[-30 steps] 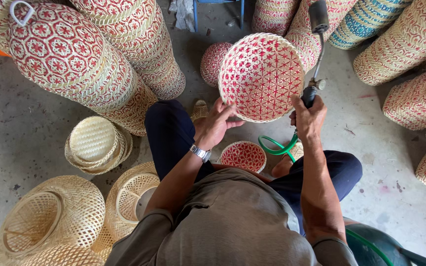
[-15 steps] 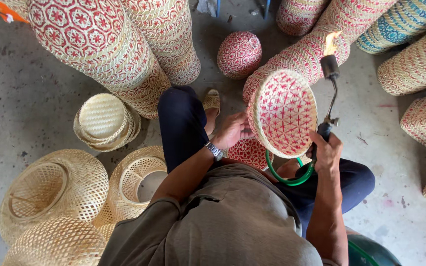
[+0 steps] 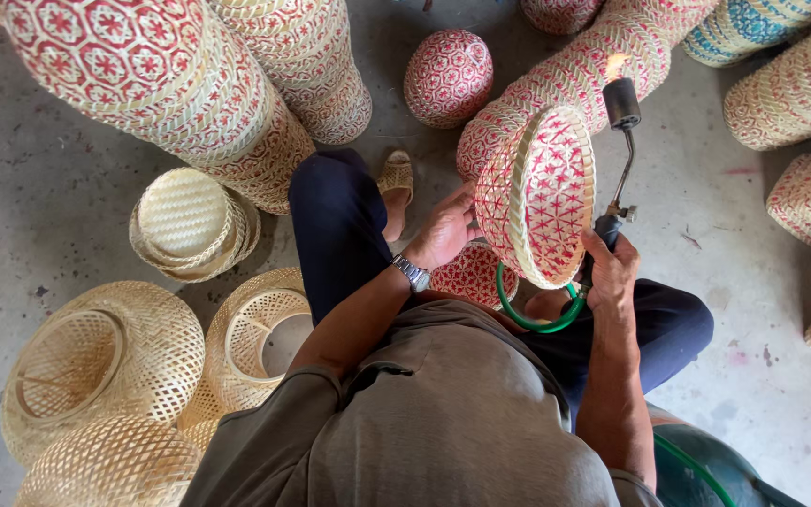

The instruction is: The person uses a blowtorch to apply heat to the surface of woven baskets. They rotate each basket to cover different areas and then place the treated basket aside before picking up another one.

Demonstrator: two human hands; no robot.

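Basket turned on its edge, flame now lit beside the rim.

I see the left hand [image 3: 443,230] closed around the red-and-cream basket [image 3: 537,192], holding it tilted so its side faces me; one second ago the bottom faced the camera flat. The right hand [image 3: 609,272] is wrapped tight on the torch [image 3: 619,155], whose flame now burns just above the basket rim. A green hose [image 3: 532,314] loops below, over the knees. Plain baskets [image 3: 105,357] lie on the floor at left.
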